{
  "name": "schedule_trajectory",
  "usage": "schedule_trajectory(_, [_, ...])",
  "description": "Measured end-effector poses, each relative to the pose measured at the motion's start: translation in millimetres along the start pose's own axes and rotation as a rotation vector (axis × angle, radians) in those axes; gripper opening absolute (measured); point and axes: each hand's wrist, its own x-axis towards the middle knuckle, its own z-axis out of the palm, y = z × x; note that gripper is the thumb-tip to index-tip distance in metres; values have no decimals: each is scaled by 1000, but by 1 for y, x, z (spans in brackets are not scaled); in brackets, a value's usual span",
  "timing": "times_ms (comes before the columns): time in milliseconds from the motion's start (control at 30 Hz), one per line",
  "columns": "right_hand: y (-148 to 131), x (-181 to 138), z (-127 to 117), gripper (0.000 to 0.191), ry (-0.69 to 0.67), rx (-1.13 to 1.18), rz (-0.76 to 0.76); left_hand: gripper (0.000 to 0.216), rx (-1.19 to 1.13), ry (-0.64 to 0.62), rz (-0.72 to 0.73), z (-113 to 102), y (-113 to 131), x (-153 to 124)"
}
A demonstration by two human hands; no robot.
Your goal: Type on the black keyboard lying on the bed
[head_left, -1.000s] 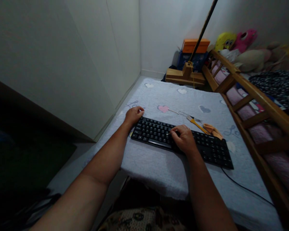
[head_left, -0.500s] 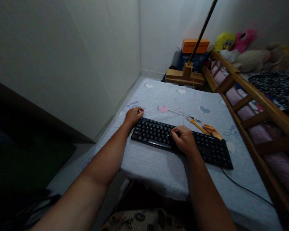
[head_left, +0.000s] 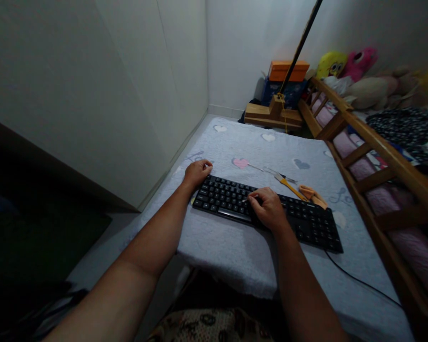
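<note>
Pinching a thin pale stick in my right hand, thumb against forefinger; its tip points left, can't tell if it touches a key. Black keyboard sits right under those fingers: letter keys out to their left, number pad to their right. Left hand is at its far left corner, fingers curled; can't tell if they grip the edge. Just beyond my right fingers: yellow-handled brush, with an orange cloth right of it. Cable trails off to their right, nearer me.
</note>
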Motion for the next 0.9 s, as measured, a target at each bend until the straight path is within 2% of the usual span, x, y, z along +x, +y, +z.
schedule_trajectory(567, [0,-1,-5,12,25,-25,43,26,5,1,2,0,-1,0])
schedule_trajectory(900, [-1,-1,-2,14,2,4,20,27,10,-3,-3,-1,1,-1])
